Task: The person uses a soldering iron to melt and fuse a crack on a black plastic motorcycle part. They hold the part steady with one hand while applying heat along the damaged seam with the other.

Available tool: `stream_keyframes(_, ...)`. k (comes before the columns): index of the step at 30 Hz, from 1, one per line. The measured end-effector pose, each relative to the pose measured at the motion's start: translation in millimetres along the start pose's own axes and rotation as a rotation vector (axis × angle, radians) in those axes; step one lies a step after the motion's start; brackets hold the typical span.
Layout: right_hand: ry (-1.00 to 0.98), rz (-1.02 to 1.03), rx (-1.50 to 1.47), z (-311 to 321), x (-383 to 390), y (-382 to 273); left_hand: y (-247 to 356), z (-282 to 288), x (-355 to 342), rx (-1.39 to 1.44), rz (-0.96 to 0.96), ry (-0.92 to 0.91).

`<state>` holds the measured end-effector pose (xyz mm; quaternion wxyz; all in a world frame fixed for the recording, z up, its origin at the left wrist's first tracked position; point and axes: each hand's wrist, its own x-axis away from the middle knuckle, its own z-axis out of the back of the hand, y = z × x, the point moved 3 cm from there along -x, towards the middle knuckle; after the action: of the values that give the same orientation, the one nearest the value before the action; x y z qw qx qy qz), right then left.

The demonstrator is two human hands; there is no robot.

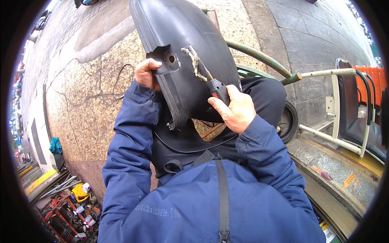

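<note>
A large curved black plastic fender lies across my lap, its far end pointing away from me. My left hand is closed on its left edge, thumb on top, beside a cut-out and a round hole. In my right hand is a soldering iron with a black handle. Its thin metal shaft lies along a ragged seam of pale, melted-looking material on the fender. The exact contact of the tip is hard to make out. A black cable runs across my thighs.
A green metal bar stands beyond my right knee. Further right are a pale-framed black chair and a black tyre. Mixed tools and parts lie at lower left. A thin wire loop rests on the stone ground.
</note>
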<state>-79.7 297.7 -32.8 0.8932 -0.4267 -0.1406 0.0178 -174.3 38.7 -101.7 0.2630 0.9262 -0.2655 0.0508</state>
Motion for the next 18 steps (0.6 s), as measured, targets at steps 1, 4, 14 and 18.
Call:
stream_keyframes(1, 0.001, 0.016, -0.005, -1, 0, 0, 0, 0, 0, 0.002, 0.000, -0.006)
stream_keyframes(4, 0.015, 0.034, 0.010, -3, 1, 2, 1, 2, 0, 0.032, 0.015, -0.016)
stream_keyframes(14, 0.107, 0.008, -0.136, -9, 14, 25, 5, 3, 0, 0.011, 0.016, -0.024)
stream_keyframes(18, 0.065, -0.067, -0.295, -15, 11, 35, 4, -2, -2, -0.006, -0.039, 0.007)
